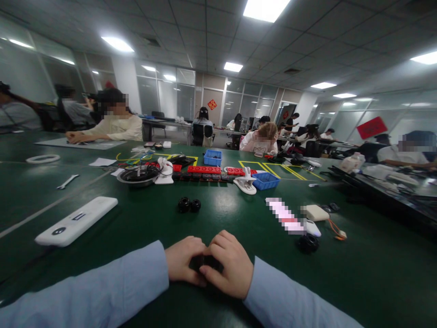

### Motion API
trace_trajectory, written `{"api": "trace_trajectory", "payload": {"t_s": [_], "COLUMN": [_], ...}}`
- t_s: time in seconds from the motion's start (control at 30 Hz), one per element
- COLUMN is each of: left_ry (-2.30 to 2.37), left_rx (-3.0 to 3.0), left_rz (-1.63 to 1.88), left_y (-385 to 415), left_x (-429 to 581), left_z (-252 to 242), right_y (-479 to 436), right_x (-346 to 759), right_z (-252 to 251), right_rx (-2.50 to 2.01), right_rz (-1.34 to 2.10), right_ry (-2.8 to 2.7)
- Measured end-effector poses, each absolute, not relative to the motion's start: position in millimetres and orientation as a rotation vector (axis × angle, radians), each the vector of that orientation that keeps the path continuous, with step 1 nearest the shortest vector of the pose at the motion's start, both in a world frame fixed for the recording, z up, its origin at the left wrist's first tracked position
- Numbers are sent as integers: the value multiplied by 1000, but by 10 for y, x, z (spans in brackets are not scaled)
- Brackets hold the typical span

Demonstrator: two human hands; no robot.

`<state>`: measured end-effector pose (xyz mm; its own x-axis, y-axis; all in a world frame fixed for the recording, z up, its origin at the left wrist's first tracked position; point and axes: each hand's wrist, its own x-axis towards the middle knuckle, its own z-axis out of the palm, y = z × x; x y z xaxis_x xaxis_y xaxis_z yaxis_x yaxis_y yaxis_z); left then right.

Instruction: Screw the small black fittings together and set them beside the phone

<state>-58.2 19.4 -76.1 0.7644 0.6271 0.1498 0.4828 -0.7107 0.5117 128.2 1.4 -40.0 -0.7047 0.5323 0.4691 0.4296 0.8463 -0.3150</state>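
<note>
My left hand (186,259) and my right hand (230,264) meet low in the middle of the view, just above the green table (143,269). Both have curled fingers, and their fingertips touch. Something dark shows in the gap between them, but the fingers hide most of it and I cannot make out its kind. Beyond my hands, two shiny black round parts (189,205) sit side by side on the table. Another black round part (308,243) lies to the right of my right hand.
At left lie a long white device (78,221) and a wrench (68,181). Farther back are a black round coil (138,174), red and black strips (201,173) and blue bins (265,181). A cream box (316,212) with an orange cable is at right. Other people sit around.
</note>
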Motion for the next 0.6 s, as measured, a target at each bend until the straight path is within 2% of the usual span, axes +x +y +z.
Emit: {"api": "trace_trajectory", "payload": {"t_s": [0.3,0.6], "left_ry": [910,886], "left_rx": [2493,2491], "left_rz": [422,388], "left_y": [183,166], "left_x": [-579,-555], "left_z": [-753,-678], "right_y": [-8,-26], "right_x": [1271,1257], "right_z": [-375,-388], "right_rx": [-549,-406], "right_rz": [338,290], "right_ry": [-2459,-2449]}}
